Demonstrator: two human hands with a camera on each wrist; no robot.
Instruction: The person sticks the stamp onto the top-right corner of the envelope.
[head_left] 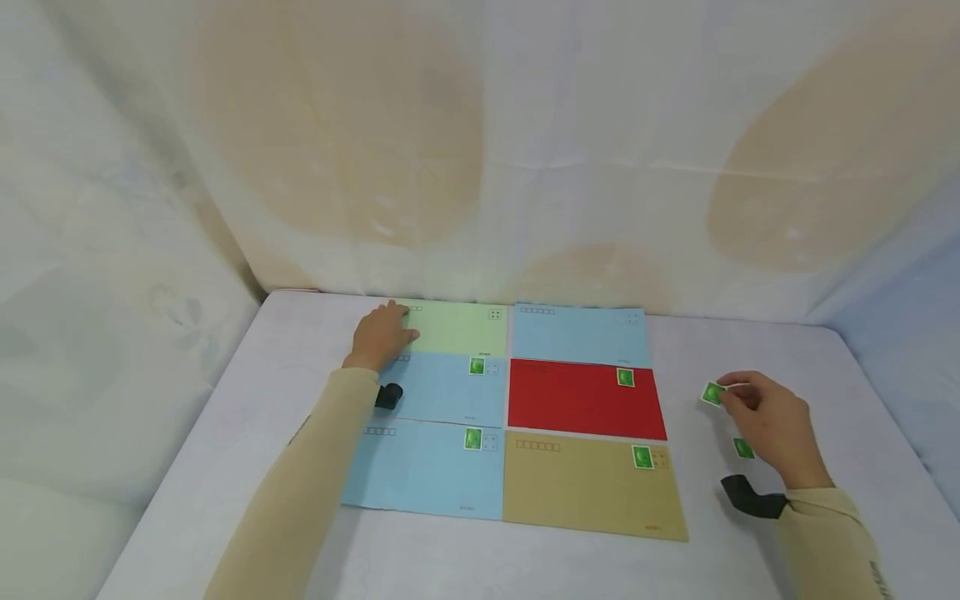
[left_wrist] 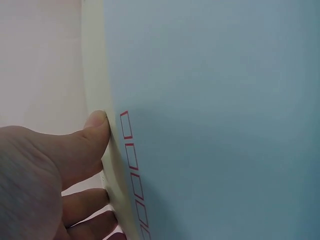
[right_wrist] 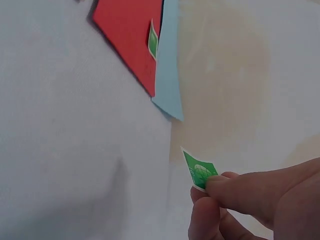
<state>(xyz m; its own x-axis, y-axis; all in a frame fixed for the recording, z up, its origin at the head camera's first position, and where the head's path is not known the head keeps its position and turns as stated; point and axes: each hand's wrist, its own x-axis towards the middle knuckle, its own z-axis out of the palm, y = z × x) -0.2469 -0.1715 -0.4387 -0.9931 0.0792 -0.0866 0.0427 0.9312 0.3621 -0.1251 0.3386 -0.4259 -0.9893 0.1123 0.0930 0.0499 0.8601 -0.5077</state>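
Observation:
My right hand (head_left: pixel 776 425) pinches a green postage stamp (head_left: pixel 712 393) between thumb and fingertips, above the table right of the red envelope (head_left: pixel 577 400). In the right wrist view the stamp (right_wrist: pixel 201 172) tilts up from the fingertips. At the back left, my left hand (head_left: pixel 378 335) touches the left end of the pale green envelope (head_left: pixel 457 327), thumb spread from the fingers. Its thumb (left_wrist: pixel 97 122) lies at the pale edge beside a blue envelope (left_wrist: pixel 215 100) in the left wrist view. Another green stamp (head_left: pixel 743 448) lies on the table, near the right wrist.
Two blue envelopes (head_left: pixel 450 396) (head_left: pixel 427 471) at left, the red one and a tan envelope (head_left: pixel 592 487) each bear a green stamp. A blue envelope (head_left: pixel 577 333) at back right and the pale green one show only printed stamp boxes. Curtains (head_left: pixel 562 167) hang behind the table.

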